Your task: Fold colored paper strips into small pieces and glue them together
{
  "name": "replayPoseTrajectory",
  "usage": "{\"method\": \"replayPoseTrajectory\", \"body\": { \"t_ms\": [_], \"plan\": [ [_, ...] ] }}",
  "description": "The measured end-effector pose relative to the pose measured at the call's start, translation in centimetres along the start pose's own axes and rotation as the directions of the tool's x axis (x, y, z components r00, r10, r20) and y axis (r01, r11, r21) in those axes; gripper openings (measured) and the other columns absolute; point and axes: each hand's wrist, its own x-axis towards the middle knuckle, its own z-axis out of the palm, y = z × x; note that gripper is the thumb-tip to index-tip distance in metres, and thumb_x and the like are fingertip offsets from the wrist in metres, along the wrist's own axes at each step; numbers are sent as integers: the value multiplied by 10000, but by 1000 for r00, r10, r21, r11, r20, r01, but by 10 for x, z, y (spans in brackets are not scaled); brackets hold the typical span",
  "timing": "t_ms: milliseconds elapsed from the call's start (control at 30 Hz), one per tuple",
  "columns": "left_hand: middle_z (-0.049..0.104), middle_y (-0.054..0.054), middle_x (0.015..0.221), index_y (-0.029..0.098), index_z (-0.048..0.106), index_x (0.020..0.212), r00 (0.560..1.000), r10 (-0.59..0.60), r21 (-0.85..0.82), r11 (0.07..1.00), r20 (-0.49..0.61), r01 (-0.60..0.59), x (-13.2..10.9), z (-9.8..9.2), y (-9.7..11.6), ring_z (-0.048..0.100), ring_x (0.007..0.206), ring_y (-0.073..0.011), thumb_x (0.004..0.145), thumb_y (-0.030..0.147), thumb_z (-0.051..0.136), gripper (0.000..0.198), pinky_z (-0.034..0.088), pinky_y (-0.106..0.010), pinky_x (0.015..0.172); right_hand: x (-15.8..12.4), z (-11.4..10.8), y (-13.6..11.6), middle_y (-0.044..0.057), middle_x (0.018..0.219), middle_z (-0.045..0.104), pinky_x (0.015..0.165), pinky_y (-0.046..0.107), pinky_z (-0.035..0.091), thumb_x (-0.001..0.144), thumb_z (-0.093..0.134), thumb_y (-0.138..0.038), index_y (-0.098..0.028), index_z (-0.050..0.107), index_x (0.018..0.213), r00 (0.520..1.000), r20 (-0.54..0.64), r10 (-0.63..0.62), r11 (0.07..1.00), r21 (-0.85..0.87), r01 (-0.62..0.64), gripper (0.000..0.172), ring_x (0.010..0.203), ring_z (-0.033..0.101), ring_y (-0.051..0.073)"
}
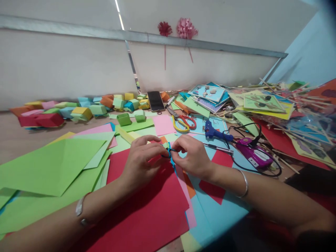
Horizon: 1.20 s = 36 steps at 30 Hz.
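Over the red paper sheet, my left hand and my right hand meet at a narrow blue paper strip. The right thumb and forefinger pinch the strip near its top. My left fingers close on it from the other side, partly hiding it. A dark curved edge shows between the fingertips; I cannot make out whether it belongs to the strip. Just beyond the hands lie scissors with yellow handles and another pair with red handles. A pen lies beside my right hand.
Green sheets are piled at left. Folded paper boxes line the wall, near a phone. A blue glue gun and a purple power strip with a looping black cable lie right, before stacked cards and sticks.
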Motion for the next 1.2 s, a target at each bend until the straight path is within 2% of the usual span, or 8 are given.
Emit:
{"method": "replayPoseTrajectory", "body": {
  "t_ms": [267,433,600,667,767,933,1033,1200],
  "plan": [
    [757,13,760,262,666,772,999,34,-11,999,20,-34,1,2,1,653,939,-251,823,149,621,132,440,-441,870,4,-7,9,33,780,644,676,265,440,848,530,-127,-182,658,862,983,144,-117,993,2,118,140,722,569,148],
    [759,9,772,249,646,768,998,46,-50,998,33,-44,1,4,1,660,934,-242,841,148,610,129,456,-430,878,6,-12,8,34,759,655,677,270,431,852,530,-141,-187,648,763,972,187,-143,983,-92,162,155,715,570,151],
    [766,4,785,243,652,790,993,101,-31,995,54,-100,1,3,0,652,928,-249,836,118,601,142,453,-427,848,4,-7,6,24,672,577,631,273,365,840,530,-118,-185,568,662,959,176,-223,949,-186,255,194,666,510,151],
    [762,0,770,239,653,782,994,100,-26,995,48,-99,1,2,0,650,907,-248,839,123,606,138,453,-419,825,2,-4,6,26,685,574,631,271,366,856,526,-125,-184,576,684,962,164,-218,953,-178,246,189,677,509,153],
    [757,-6,770,241,660,777,998,60,-42,997,35,-58,2,1,1,647,871,-237,847,155,624,116,457,-409,812,-1,-1,6,28,731,601,660,263,404,889,516,-147,-182,614,768,981,124,-150,981,-101,163,160,699,529,148],
    [761,-9,782,245,671,774,999,39,-44,998,-2,-39,2,0,3,644,885,-237,867,195,640,110,449,-429,850,-1,-3,-1,2,696,589,623,258,402,840,547,-126,-183,594,781,998,26,-57,998,-24,58,94,623,492,127],
    [756,-8,771,254,666,776,999,41,-34,999,-27,-42,2,0,2,643,886,-241,879,214,630,116,452,-429,833,-1,-5,-4,9,700,597,621,260,411,830,525,-118,-190,589,762,996,35,-80,997,-6,80,118,636,508,131],
    [754,-12,781,257,667,773,999,25,-42,999,-34,-26,2,0,-2,638,873,-235,870,213,633,111,469,-422,829,-1,-6,-5,33,743,633,640,272,449,796,458,-72,-180,624,842,989,60,-139,990,48,136,203,672,542,142]
  ]
}}
